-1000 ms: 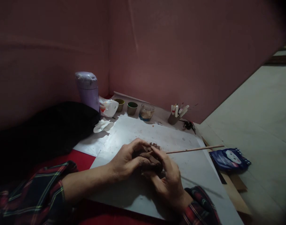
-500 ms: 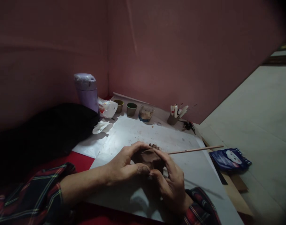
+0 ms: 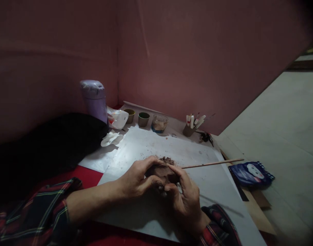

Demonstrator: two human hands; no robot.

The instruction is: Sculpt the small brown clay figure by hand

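Observation:
My left hand and my right hand are cupped together around a brown lump of clay, fingers curled and pressing on it from both sides. The lump is held just above a white sheet of paper. A small heap of clay crumbs lies on the sheet just beyond the fingers. A thin wooden stick lies on the sheet to the right, pointing toward the clay.
Along the back stand a purple flask, two small cups, a glass bowl and a cup of tools. Black cloth lies left. A blue packet rests at right. Pink walls close the corner.
Both hands have stayed on the clay, fingers shifting and squeezing it. The lump showed more between the fingers half a second ago; now the hands close in tighter.

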